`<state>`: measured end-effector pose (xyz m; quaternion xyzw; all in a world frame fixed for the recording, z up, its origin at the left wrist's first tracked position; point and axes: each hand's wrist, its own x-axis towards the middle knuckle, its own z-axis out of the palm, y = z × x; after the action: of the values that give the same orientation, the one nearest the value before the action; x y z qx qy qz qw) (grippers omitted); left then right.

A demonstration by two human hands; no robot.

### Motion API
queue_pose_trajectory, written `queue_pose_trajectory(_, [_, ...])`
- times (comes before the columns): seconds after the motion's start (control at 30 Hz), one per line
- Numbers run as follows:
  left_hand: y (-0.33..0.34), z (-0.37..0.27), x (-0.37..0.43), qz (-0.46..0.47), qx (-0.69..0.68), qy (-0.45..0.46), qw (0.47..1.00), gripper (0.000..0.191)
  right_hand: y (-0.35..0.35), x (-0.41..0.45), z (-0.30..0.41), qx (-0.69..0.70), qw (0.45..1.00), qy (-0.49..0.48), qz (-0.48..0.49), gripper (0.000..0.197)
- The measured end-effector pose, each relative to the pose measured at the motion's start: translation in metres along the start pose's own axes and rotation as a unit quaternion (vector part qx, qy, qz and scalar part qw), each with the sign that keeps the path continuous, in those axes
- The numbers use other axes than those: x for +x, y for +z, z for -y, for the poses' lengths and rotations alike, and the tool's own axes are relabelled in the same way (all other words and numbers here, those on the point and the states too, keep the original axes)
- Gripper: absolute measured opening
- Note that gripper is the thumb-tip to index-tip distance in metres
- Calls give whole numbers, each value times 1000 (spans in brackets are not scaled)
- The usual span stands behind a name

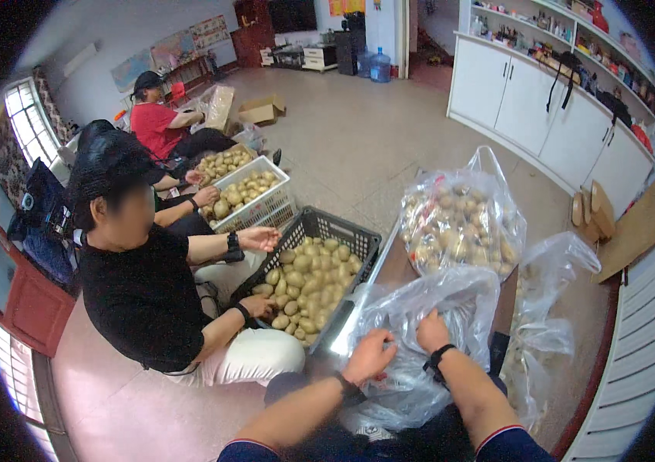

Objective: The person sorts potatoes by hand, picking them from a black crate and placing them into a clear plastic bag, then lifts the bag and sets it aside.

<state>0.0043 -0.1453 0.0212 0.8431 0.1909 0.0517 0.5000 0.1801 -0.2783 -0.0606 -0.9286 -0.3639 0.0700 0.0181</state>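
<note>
A crumpled clear plastic bag [463, 303] lies over my lap and the near end of a low brown bench [394, 263]. My right hand [432, 332] has its fingers curled on the film in the middle of this bag. To its left, my left hand [369, 357] is at the bag's left side, fingers bent and thumb apart; whether it pinches any film cannot be made out. Just beyond, a clear bag full of potatoes [460, 225] stands on the bench. At my left sits a black plastic crate [371, 237] of potatoes [310, 277].
A co-worker in black [131, 300] sits at my left, one hand in the black crate. Beyond are a white crate [281, 193] of potatoes and a person in red [157, 130]. Filled plastic bags [541, 341] lie right of the bench. White cabinets [526, 98] line the far right.
</note>
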Motion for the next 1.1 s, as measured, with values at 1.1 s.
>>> queue_pose_trajectory(1.1, [-54, 58, 33, -121, -409, -81, 901, 25, -73, -125, 18, 412, 897, 14, -157, 34])
